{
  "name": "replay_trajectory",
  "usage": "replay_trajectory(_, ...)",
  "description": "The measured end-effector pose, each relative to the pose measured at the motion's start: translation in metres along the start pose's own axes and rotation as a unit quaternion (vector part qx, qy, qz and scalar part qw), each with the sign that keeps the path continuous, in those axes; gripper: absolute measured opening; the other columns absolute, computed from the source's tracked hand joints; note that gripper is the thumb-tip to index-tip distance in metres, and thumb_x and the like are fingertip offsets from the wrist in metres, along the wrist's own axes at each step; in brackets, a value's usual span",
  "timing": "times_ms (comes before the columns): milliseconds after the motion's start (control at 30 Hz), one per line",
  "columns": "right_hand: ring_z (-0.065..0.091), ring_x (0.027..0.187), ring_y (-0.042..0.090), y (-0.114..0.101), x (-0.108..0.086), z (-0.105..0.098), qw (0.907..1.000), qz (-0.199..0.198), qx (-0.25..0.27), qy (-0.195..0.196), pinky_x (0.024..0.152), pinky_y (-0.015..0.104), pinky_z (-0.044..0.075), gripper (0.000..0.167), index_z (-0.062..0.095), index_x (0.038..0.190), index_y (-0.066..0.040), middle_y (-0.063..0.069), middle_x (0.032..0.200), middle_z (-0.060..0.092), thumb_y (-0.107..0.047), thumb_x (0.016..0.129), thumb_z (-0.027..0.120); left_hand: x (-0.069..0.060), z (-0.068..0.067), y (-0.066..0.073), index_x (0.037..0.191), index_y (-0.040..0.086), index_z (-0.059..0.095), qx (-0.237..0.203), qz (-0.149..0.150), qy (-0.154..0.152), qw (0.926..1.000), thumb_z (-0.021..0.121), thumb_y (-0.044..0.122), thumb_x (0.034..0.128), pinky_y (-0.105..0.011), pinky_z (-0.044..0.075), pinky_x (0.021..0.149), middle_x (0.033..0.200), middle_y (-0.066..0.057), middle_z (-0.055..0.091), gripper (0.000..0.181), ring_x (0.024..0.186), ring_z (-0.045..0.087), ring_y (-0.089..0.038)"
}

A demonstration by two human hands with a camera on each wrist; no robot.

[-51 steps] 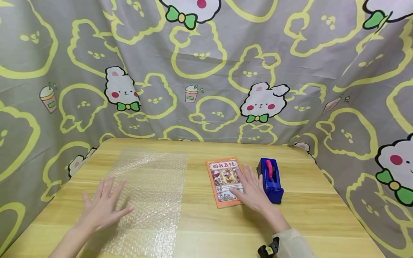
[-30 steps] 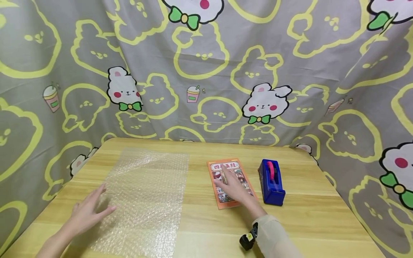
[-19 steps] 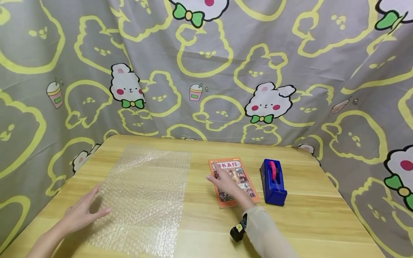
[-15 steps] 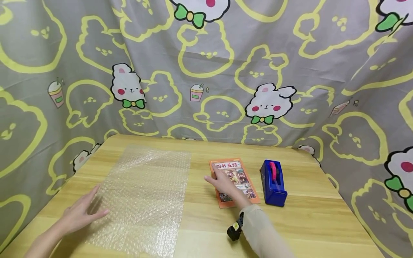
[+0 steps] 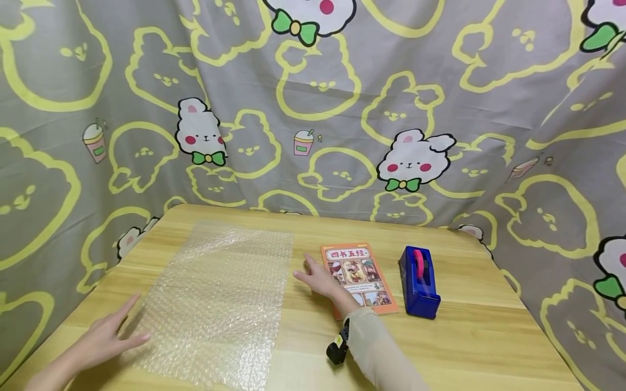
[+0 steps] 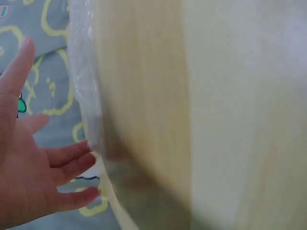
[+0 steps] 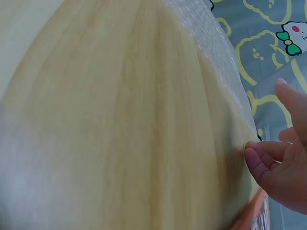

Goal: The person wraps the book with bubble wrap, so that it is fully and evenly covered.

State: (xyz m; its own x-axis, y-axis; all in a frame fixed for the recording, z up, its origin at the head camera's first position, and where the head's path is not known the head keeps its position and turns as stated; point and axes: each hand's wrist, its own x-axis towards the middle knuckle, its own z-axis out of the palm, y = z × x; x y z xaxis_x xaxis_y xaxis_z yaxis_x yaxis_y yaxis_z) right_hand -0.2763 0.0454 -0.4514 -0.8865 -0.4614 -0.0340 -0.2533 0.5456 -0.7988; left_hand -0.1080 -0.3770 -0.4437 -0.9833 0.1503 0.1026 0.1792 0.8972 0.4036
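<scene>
A clear sheet of bubble wrap (image 5: 220, 304) lies flat on the left half of the wooden table. By its left edge is my left hand (image 5: 105, 336), fingers extended and thumb spread, holding nothing; in the left wrist view its fingertips (image 6: 88, 160) are close to the sheet's edge, and contact is unclear. My right hand (image 5: 320, 279) hovers between the wrap and an orange book (image 5: 359, 271) with comic-style pictures on its cover. Its thumb and fingers (image 7: 259, 163) are spread loosely with nothing in them. The right forearm hides the book's lower left part.
To the right of the book stands a blue tape dispenser (image 5: 419, 282) with a pink core. A grey curtain (image 5: 337, 119) with yellow cartoon outlines closes off the back and both sides of the table (image 5: 479, 336). A black wrist camera (image 5: 337, 347) sits on the right wrist.
My right hand has moved left, from beside the tape dispenser across the book to its left edge. My left hand has drawn back left and toward me, off the wrap's middle.
</scene>
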Motion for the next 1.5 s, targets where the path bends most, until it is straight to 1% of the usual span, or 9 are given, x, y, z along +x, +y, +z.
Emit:
replay_trajectory(300,0.043,0.121,0.038,-0.005,0.006,0.011,0.9996,0.001,0.029,0.005,0.099,0.046,0.037,0.069,0.019,0.141,0.008,0.028,0.136,0.038,-0.028,0.093,0.052,-0.009,-0.001,0.000,0.137,-0.013,0.020,-0.057,0.004,-0.041,0.9975,0.065,0.023,0.0832,-0.061,0.045,0.070,0.125,-0.045,0.034,0.079,0.099,0.048,-0.057)
replay_trajectory(433,0.042,0.122,0.038,-0.008,0.009,0.015,0.9980,-0.005,0.062,-0.005,0.100,0.045,0.036,0.068,0.018,0.141,0.008,0.027,0.135,0.041,-0.025,0.093,0.052,-0.010,0.004,-0.001,0.139,-0.009,0.023,-0.061,0.028,-0.023,0.9974,0.068,0.018,0.0810,-0.031,0.050,0.079,0.130,-0.040,0.034,0.078,0.103,0.048,-0.052)
replay_trajectory(500,0.043,0.122,0.038,-0.009,0.011,0.017,0.9960,-0.004,0.089,-0.001,0.100,0.045,0.036,0.067,0.019,0.141,0.007,0.027,0.133,0.044,-0.023,0.093,0.052,-0.010,0.006,-0.003,0.139,-0.007,0.026,-0.068,0.038,-0.012,0.9969,0.069,0.016,0.0802,-0.016,0.044,0.079,0.131,-0.037,0.036,0.077,0.110,0.052,-0.033)
replay_trajectory(633,0.052,0.110,0.034,-0.009,0.013,0.020,0.9887,0.016,0.148,0.019,0.090,0.041,0.046,0.062,0.026,0.140,0.005,0.024,0.121,0.052,-0.017,0.091,0.055,-0.012,0.009,-0.007,0.139,0.000,0.033,-0.092,0.048,0.013,0.9945,0.069,0.011,0.0785,-0.023,0.046,0.078,0.136,0.012,0.038,0.071,0.102,0.047,0.006)
replay_trajectory(767,0.057,0.080,0.020,-0.006,0.016,0.020,0.9800,0.033,0.194,0.033,0.063,0.027,0.048,0.057,0.032,0.138,0.003,0.014,0.100,0.056,-0.009,0.088,0.056,-0.011,0.007,-0.010,0.138,0.008,0.037,-0.155,0.096,0.013,0.9832,0.067,0.000,0.0774,-0.029,0.048,0.065,0.122,0.040,0.024,0.068,0.088,0.045,0.012)
replay_trajectory(967,0.051,0.062,0.012,-0.003,0.016,0.022,0.9767,0.043,0.205,0.047,0.048,0.018,0.040,0.053,0.041,0.133,0.003,0.006,0.084,0.053,0.002,0.082,0.056,-0.010,0.006,-0.008,0.140,0.020,0.035,-0.248,0.148,0.009,0.9573,0.062,-0.014,0.0731,-0.023,0.033,0.041,0.120,0.033,0.035,0.080,0.047,0.035,-0.005)
replay_trajectory(1200,0.044,0.055,0.009,-0.003,0.018,0.024,0.9871,0.024,0.151,0.049,0.046,0.018,0.037,0.048,0.049,0.126,0.004,0.000,0.072,0.050,0.005,0.079,0.057,-0.008,0.006,-0.010,0.142,0.020,0.031,-0.207,0.108,0.002,0.9725,0.067,-0.008,0.0702,-0.022,0.037,0.043,0.101,-0.044,0.045,0.085,0.051,0.038,0.001)
replay_trajectory(1367,0.041,0.051,0.007,-0.004,0.018,0.025,0.9923,0.017,0.113,0.049,0.045,0.017,0.036,0.048,0.051,0.124,0.005,-0.002,0.068,0.048,0.006,0.077,0.058,-0.003,0.002,-0.013,0.133,0.027,0.046,-0.211,0.125,-0.009,0.9695,0.064,-0.009,0.0735,-0.022,0.036,0.040,0.095,-0.045,0.049,0.072,0.051,0.039,0.000)
replay_trajectory(1500,0.039,0.050,0.007,-0.005,0.018,0.025,0.9948,0.006,0.089,0.050,0.045,0.017,0.034,0.049,0.052,0.123,0.006,-0.002,0.066,0.046,0.006,0.075,0.059,0.003,-0.002,-0.016,0.126,0.039,0.048,-0.222,0.130,-0.031,0.9658,0.060,-0.011,0.0762,-0.022,0.034,0.041,0.070,-0.015,0.056,0.072,0.052,0.038,0.002)
